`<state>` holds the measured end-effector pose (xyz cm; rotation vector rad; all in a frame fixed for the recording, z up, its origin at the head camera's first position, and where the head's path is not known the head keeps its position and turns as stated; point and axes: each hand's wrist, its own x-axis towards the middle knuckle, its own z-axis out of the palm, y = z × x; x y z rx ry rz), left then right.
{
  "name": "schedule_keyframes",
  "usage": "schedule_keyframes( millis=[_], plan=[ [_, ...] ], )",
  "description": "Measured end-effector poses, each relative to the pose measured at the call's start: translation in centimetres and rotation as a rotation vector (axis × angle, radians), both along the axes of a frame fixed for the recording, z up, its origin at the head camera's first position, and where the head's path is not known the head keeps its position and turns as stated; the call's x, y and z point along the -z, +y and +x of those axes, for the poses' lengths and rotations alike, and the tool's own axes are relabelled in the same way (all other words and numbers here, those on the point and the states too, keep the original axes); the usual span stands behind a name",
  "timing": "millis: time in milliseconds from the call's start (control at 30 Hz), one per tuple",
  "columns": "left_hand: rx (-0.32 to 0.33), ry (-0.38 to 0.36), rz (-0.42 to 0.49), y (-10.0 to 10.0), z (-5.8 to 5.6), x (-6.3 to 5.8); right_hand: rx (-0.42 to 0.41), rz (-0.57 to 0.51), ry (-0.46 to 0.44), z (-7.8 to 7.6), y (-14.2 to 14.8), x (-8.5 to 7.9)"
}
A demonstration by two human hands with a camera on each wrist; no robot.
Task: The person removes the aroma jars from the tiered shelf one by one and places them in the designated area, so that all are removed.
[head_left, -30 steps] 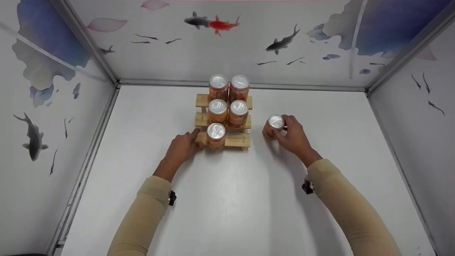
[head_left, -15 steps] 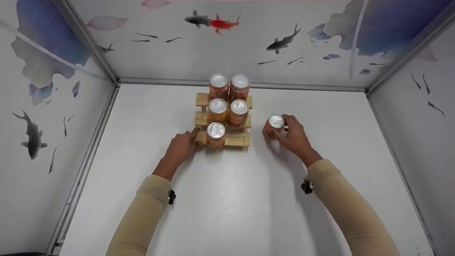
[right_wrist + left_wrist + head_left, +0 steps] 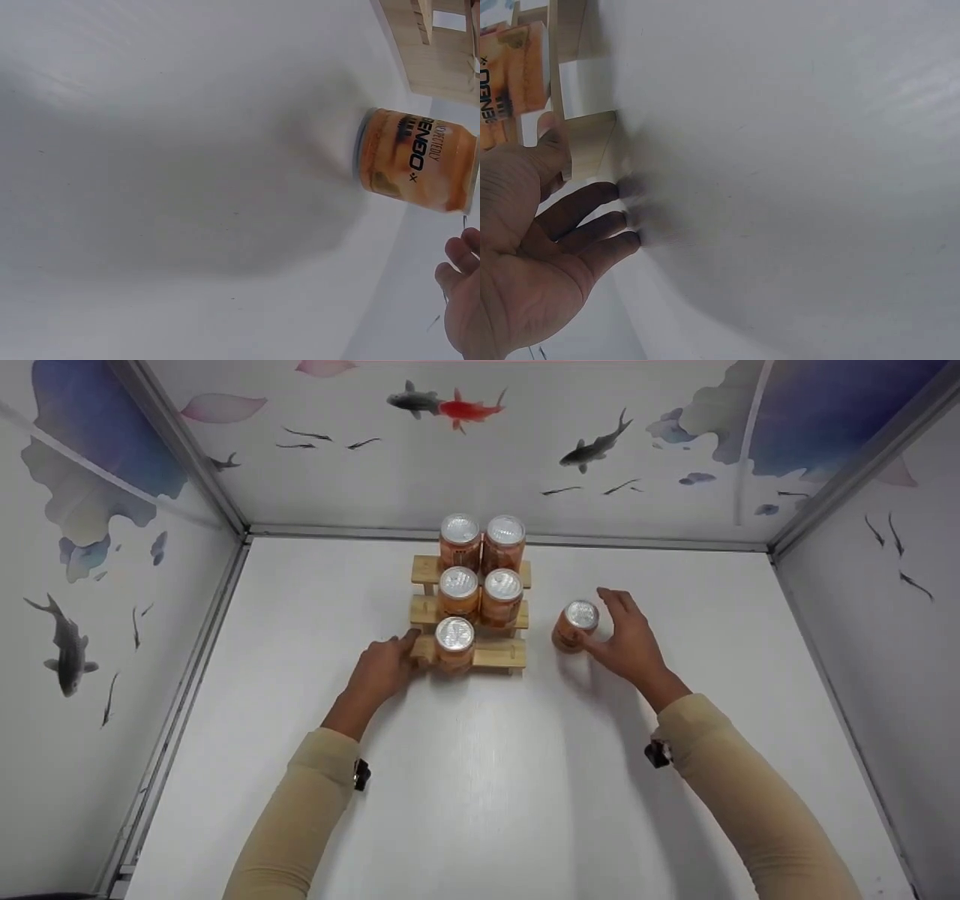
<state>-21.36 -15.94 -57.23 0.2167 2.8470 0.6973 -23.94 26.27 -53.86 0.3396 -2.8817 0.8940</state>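
Observation:
A three-step wooden rack [image 3: 499,654] stands toward the back of the table, bearing several orange cans with silver lids. Two cans are on the top step, two on the middle, and one can [image 3: 454,646] at the left of the lowest. My left hand [image 3: 382,669] pinches the left end of the lowest step; in the left wrist view its other fingers [image 3: 592,232] stretch out beside the rack's foot. To the rack's right, another can [image 3: 576,628] stands upright on the table. My right hand [image 3: 628,643] is spread beside it, fingers apart from it; whether the thumb touches is unclear.
The white table [image 3: 480,780] is enclosed by printed panels at the back and both sides, with fish pictures on them. A metal strip [image 3: 337,535] runs along the table's back edge, just behind the rack.
My right hand has let go of the can, its fingers straightening and moving off to the right. The can stays where it stood, and my left hand keeps its hold on the rack.

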Motion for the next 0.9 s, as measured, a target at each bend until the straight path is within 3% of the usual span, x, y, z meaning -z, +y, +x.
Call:
schedule_keyframes(
  millis=[233, 433, 667, 900],
  plan=[
    [-0.014, -0.03, -0.009, 0.2, -0.1, 0.0, -0.032, -0.001, 0.038, 0.6, -1.3, -1.5],
    [0.005, -0.009, -0.018, 0.2, 0.0, -0.1, -0.087, -0.012, 0.048, 1.2, -3.0, -2.2],
    [-0.006, -0.015, -0.008, 0.2, 0.0, -0.2, -0.169, 0.021, 0.124, 1.6, -4.9, -2.1],
    [-0.026, -0.037, -0.005, 0.3, 0.0, -0.3, -0.2, 0.042, 0.126, 2.1, -6.5, -1.7]
  ],
)
